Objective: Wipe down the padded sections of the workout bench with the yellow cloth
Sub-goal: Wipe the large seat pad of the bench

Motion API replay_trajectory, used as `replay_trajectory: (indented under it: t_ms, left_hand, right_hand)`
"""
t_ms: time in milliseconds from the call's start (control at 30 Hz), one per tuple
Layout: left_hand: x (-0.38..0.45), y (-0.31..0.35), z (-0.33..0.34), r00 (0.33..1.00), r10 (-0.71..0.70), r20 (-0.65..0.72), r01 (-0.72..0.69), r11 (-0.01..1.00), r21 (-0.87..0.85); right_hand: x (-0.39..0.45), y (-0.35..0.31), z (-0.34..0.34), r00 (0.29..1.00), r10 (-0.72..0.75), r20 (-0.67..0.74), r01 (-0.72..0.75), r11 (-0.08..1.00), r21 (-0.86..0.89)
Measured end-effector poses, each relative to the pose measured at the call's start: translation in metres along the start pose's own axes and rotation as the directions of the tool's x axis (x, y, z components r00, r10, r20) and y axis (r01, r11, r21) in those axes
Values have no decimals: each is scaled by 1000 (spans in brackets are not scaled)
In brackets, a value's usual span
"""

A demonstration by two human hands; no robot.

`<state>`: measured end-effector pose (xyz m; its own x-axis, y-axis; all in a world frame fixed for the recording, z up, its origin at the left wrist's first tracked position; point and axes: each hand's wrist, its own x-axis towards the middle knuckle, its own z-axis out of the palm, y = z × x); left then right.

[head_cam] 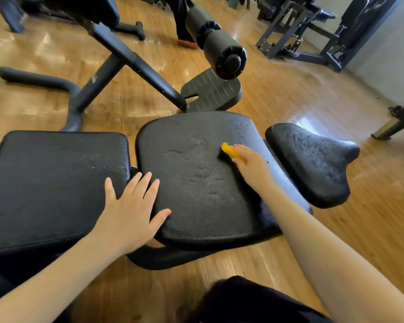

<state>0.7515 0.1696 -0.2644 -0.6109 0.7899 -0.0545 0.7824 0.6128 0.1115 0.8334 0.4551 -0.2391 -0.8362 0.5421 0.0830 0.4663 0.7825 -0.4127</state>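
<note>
Hidden: most of cloth [231,152] under right hand [252,169]; only a yellow edge showing past the fingers.
Cut off: left end of left pad [51,183] at the frame edge; top of the sloped frame [135,64] and its pad out of view.
Hard to make out: grip on cloth from this angle; fingers bent over it, pressing it down on the pad.
Blur: floor [301,94] and far machines [313,31] smeared.
Cloth place: on middle pad [196,183], right upper part, near the edge facing small pad [313,164].
Cloth axis: visible strip running from upper left to lower right, along the knuckles.
Left hand [131,210]: flat, fingers spread and straight, resting across the gap between left pad and middle pad; holding nothing.
Pad surface: dull wet-looking marks and droplets over middle pad and small pad.
Around: foam roller [219,43] and ribbed footplate [212,92] beyond middle pad, curved base tube [35,78] at left, someone's leg and shoe [187,44] far back.
In the way: nothing lying on middle pad besides the two hands and cloth.
Below: dark clothing [254,304] at the bottom edge.
</note>
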Motion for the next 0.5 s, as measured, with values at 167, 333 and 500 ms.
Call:
replay_trajectory:
  t_ms: [167, 333, 500]
  left_hand:
    - [4, 4, 2, 998, -12, -55, 13, 1000, 25]
    - [4, 5, 2, 998, -24, -59, 25, 1000, 15]
    - [4, 5, -2, 999, -28, -30, 29, 999, 24]
  right_hand:
    - [57, 5, 10, 999, -20, -46, 23, 997, 71]
    - [102, 8, 12, 995, -44, -89, 52, 994, 96]
    - [126, 12, 9, 992, -78, -96, 86, 992, 88]
